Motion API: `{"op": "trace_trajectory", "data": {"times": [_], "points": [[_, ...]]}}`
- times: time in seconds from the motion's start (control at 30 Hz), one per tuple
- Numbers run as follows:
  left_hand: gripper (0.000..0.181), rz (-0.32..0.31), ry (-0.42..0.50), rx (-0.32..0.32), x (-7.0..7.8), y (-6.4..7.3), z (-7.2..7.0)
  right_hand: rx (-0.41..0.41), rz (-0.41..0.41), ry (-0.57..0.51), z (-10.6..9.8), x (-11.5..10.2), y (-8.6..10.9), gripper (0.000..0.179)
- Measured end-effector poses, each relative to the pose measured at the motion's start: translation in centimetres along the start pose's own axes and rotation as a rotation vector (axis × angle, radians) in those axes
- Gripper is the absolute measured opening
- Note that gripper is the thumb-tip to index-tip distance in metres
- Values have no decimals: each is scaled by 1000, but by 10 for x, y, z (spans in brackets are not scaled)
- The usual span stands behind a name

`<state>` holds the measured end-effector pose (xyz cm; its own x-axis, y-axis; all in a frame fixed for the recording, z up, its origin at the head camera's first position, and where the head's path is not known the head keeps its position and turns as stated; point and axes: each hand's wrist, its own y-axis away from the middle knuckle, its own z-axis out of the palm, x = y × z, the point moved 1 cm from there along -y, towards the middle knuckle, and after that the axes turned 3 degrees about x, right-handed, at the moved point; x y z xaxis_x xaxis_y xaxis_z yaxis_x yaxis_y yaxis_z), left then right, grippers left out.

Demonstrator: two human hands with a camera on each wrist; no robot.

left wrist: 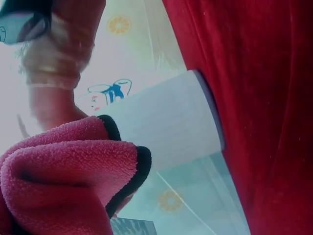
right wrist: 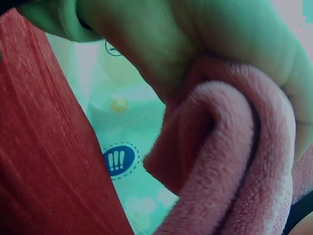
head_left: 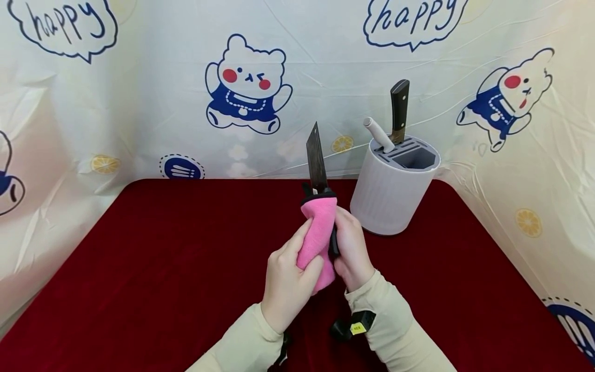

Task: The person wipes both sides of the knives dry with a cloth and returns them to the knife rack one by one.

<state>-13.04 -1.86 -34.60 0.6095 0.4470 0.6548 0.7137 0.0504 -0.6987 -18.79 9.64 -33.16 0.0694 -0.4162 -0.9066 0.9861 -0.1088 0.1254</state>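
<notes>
A kitchen knife with a broad dark blade [head_left: 316, 160] points upward in the head view. Its lower part is wrapped in a folded pink towel [head_left: 317, 232] with black edging, which hides the handle. My left hand [head_left: 287, 279] grips the towel from the left, thumb across its front. From the right, my right hand [head_left: 354, 248] holds the bundle, its fingers partly hidden behind the cloth. The folds of towel [left wrist: 73, 171] fill the lower left of the left wrist view, with the right hand [left wrist: 54, 105] behind them. In the right wrist view, the left hand [right wrist: 195, 29] presses round the towel [right wrist: 220, 142].
At the back right stands a white ribbed knife block [head_left: 386, 201]. A black-handled knife [head_left: 400, 108] and a white-handled tool [head_left: 378, 134] stand in its slots. Dark red cloth [head_left: 186, 268] covers the table, and a printed curtain [head_left: 153, 103] hangs behind and beside it.
</notes>
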Motion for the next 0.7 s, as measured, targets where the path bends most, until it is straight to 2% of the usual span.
{"op": "trace_trajectory", "data": {"times": [0.47, 0.7], "points": [[60, -106, 30, 50, -2, -23, -6, -33, -33, 55, 8, 0, 7, 25], [62, -108, 16, 48, -2, -21, -7, -45, -24, 48, 8, 0, 7, 28]]}}
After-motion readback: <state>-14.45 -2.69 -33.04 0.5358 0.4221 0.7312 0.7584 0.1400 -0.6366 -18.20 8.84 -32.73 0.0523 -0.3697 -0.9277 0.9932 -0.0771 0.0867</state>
